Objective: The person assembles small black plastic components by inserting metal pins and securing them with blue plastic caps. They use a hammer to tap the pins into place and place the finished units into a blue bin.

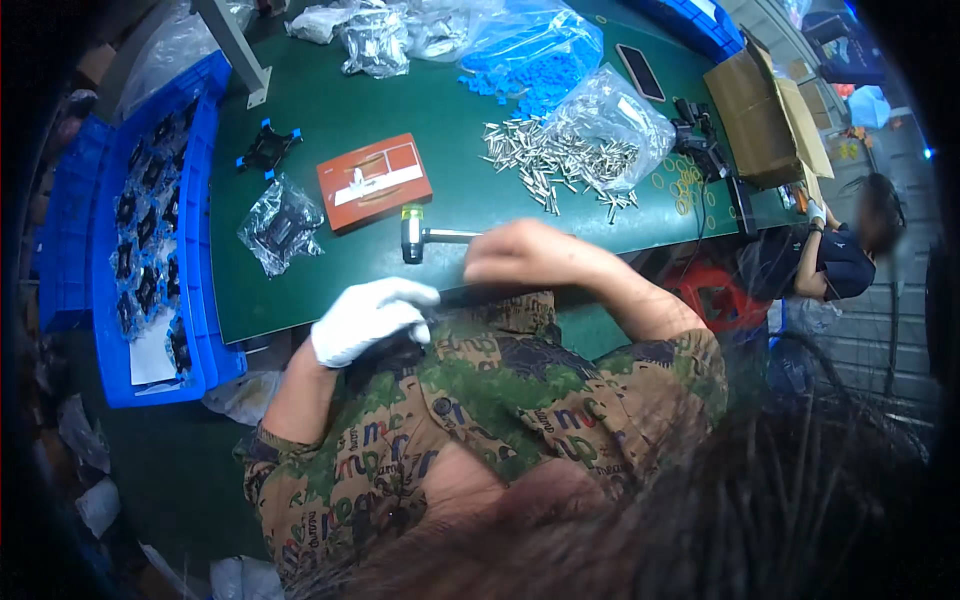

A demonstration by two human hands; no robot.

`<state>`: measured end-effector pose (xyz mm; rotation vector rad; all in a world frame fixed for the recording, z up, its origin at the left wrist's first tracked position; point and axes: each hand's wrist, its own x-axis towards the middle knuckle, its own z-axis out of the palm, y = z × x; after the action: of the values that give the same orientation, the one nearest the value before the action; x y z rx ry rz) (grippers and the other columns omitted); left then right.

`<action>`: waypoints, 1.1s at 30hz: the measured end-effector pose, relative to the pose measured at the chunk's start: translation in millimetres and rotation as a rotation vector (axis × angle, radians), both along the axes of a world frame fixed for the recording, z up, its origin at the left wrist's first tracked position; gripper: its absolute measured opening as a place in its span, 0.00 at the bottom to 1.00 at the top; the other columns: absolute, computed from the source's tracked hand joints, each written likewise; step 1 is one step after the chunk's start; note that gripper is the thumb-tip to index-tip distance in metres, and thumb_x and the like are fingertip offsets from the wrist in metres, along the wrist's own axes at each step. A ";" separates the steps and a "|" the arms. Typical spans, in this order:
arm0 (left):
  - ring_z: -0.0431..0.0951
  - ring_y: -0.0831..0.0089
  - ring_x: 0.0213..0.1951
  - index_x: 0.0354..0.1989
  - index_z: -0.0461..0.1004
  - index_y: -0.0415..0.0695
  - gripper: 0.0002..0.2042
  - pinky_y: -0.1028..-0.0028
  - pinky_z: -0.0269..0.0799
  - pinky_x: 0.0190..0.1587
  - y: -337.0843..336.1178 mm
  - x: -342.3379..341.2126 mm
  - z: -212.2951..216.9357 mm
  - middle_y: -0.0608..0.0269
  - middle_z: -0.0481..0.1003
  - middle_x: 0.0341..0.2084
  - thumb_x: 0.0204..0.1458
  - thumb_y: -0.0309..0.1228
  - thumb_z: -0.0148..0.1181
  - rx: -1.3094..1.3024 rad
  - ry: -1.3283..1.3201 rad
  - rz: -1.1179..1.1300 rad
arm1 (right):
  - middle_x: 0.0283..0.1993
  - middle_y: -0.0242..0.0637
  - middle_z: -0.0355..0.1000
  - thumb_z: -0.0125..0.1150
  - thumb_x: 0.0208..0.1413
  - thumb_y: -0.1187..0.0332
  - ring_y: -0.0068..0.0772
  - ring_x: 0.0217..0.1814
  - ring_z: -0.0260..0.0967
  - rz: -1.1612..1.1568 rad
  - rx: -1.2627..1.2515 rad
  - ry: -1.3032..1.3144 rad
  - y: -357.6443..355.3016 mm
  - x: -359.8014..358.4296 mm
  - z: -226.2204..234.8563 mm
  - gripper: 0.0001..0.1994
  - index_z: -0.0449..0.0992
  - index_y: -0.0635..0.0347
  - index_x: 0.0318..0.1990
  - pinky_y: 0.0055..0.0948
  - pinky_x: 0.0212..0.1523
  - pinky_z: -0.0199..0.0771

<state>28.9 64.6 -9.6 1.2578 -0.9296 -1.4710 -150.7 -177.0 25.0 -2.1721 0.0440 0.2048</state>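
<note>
My left hand [375,318], in a white glove, hovers at the near table edge with its bent fingers and thumb apart and nothing visible between them. To its right is my bare right hand [525,252], its fingers curled closed; what they hold, if anything, is hidden. A small mallet [412,235] lies on the green table, its handle passing behind the right hand. Beyond the mallet sits an orange-red block [350,205] with a white strip and a small white piece on top. Left of it are a bagged black part [283,228] and a black four-armed bracket [270,150] with blue tips.
A blue crate [215,300] of similar brackets stands at left. Metal pins [545,160], a bag of blue pieces [535,50], yellow rings [685,190] and a phone [640,72] lie farther back. A cardboard box [750,120] stands right; another person [840,260] is beyond.
</note>
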 end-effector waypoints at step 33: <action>0.76 0.78 0.37 0.63 0.66 0.30 0.20 0.77 0.73 0.46 -60.6 -30.0 -27.0 0.63 0.76 0.32 0.65 0.27 0.51 -0.289 0.019 0.542 | 0.38 0.33 0.72 0.61 0.61 0.62 0.38 0.43 0.72 -0.423 -0.913 -0.188 -69.6 -40.9 -48.6 0.08 0.79 0.52 0.43 0.41 0.47 0.62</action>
<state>-1.1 4.0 -36.6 1.1592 -0.6852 -0.8870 -191.6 -246.6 -23.6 -2.9971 0.5815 -0.3321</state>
